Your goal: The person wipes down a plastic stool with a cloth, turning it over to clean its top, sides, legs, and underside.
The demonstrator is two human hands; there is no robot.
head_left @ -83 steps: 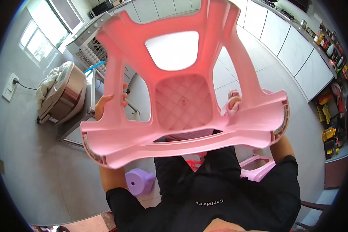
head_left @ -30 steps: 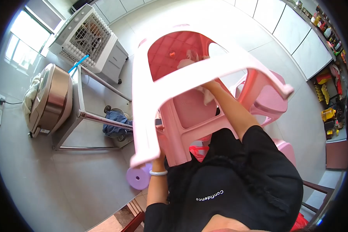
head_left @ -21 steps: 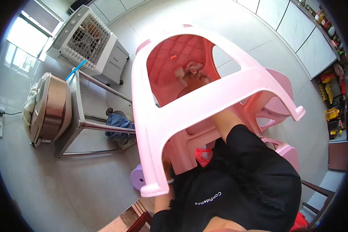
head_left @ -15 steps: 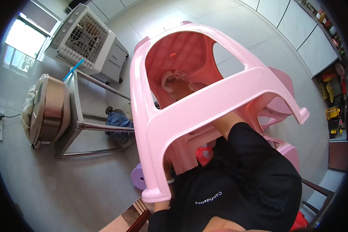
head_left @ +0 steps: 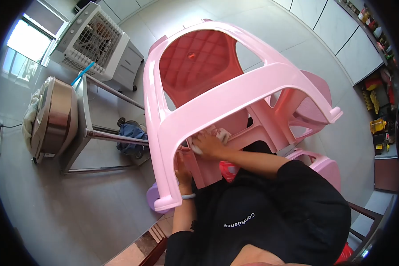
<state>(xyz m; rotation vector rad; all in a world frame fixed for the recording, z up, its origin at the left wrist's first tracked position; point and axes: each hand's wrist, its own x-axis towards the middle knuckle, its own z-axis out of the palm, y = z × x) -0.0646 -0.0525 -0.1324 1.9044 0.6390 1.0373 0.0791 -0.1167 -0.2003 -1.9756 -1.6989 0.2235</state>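
Note:
A large pink plastic chair [head_left: 235, 99] is tilted on its side in front of me, its lattice-patterned panel facing up at the far end. My left hand [head_left: 183, 170] is at the near left, its fingers closed around a leg of the chair, partly behind the pink edge. My right hand [head_left: 208, 146] reaches under the upper crossbar and presses a crumpled pinkish-white cloth [head_left: 220, 134] against the chair's inner side, close to my left hand. The cloth lies under and beyond the fingers.
On the left are a metal-framed table [head_left: 89, 124], a brown rice cooker [head_left: 60, 119] and an air cooler [head_left: 95, 44]. Pink stools [head_left: 326, 170] stand at the right, a purple stool [head_left: 152, 195] behind my left arm. Shelves of bottles [head_left: 379, 126] line the far right.
My right hand has moved with the cloth from inside the patterned panel back toward me, near my left hand. The chair has shifted slightly to the left and up in view.

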